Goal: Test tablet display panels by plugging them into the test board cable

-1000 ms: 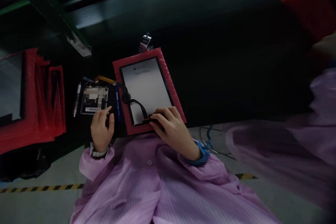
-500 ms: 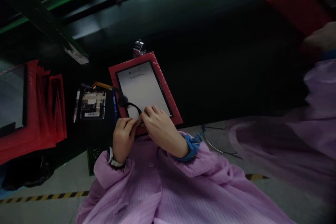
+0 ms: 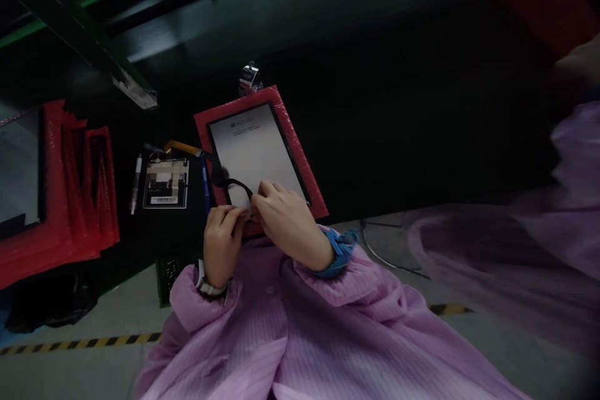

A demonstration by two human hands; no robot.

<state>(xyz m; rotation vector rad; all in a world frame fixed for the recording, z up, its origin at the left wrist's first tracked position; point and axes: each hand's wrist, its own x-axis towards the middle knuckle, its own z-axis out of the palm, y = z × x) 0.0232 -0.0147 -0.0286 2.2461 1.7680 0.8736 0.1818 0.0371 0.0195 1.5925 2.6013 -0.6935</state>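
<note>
A lit display panel (image 3: 255, 147) with small print near its top lies on a red bubble-wrap bag (image 3: 298, 159). A black ribbon cable (image 3: 241, 185) curves over the panel's lower left to its bottom edge, where its end vanishes between my hands. My right hand (image 3: 285, 219) rests over the lower part of the panel, fingers curled and pinched on that cable end. My left hand (image 3: 221, 240) is closed beside it, thumb and fingertips together at the bottom edge; what they grip is hidden. An orange flex strip (image 3: 184, 148) runs from the cable toward a circuit board (image 3: 166, 182).
A white pen (image 3: 136, 184) and a blue pen (image 3: 205, 184) flank the board. A metal tally counter (image 3: 250, 78) stands behind the panel. Red bubble bags (image 3: 70, 200) are stacked at left with another panel on top. At right, a co-worker's hand (image 3: 581, 64) holds a red bag (image 3: 546, 3).
My hands stay at the panel's bottom edge with only slight finger movement. The co-worker's red bag has shifted and tilted at the right. The view has moved a little.
</note>
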